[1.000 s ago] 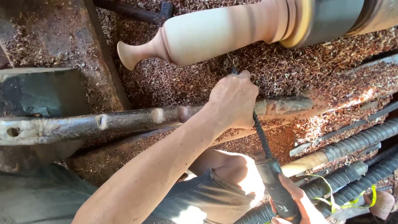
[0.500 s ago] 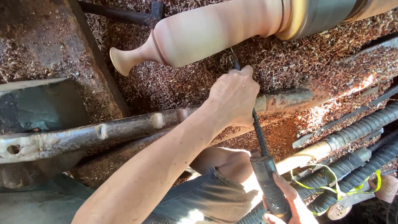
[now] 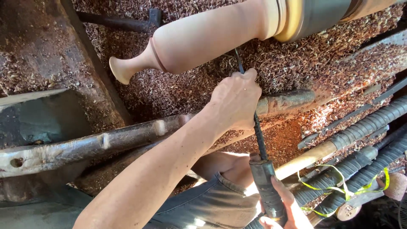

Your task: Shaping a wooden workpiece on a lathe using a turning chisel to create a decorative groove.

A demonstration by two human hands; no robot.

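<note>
This is a woodturning workshop: a pale wooden spindle (image 3: 203, 38) sits mounted on a lathe above a rusty iron rest bar (image 3: 127, 138), reddish wood shavings (image 3: 190, 91) lie thick everywhere, and long-handled turning tools (image 3: 364, 127) rest at the side.

Wood shavings (image 3: 190, 91), hammer (image 3: 123, 22), spare ribbed tool handles (image 3: 369, 123), yellow cord (image 3: 339, 186)

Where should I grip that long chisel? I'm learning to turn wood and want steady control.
Hold the chisel at two places, from the near side. The right hand wraps the thick dark handle at the near end; the left hand pinches the thin shaft where it crosses the metal bar, near the wood piece.
</note>
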